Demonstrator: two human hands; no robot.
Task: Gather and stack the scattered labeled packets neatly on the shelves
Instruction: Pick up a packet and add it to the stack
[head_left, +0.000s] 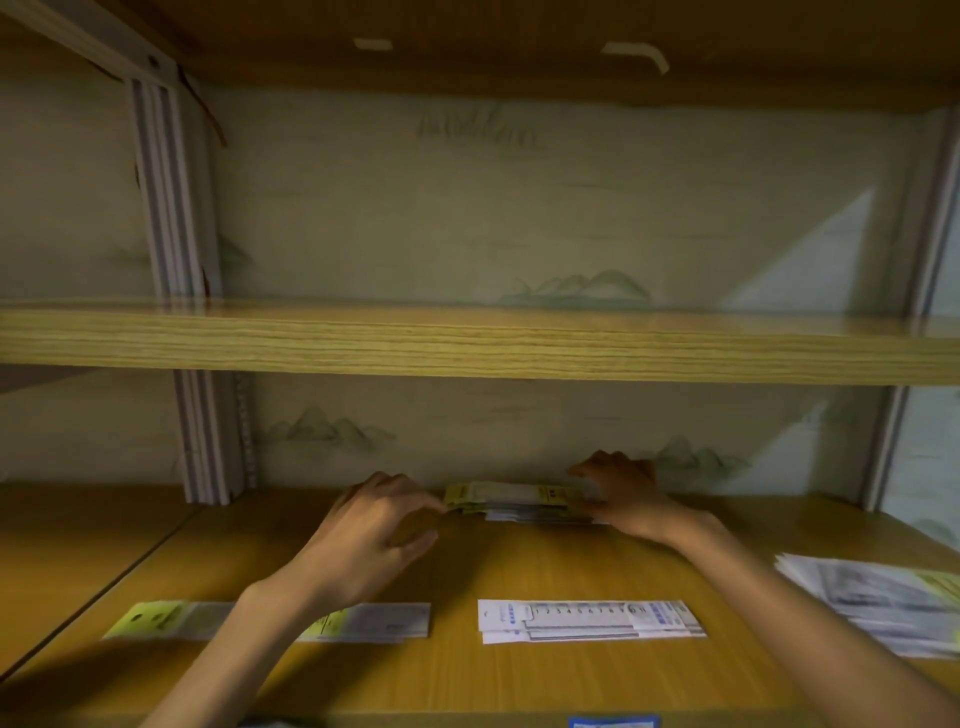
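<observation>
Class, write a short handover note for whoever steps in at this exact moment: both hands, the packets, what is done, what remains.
Left hand and right hand hold the ends of the yellow-and-white packet stack at the back of the wooden lower shelf.
Done: that stack is gathered.
Left: the yellow-tabbed packets front left, the white ruler-printed packets front centre and the fanned grey-white pile at right.
</observation>
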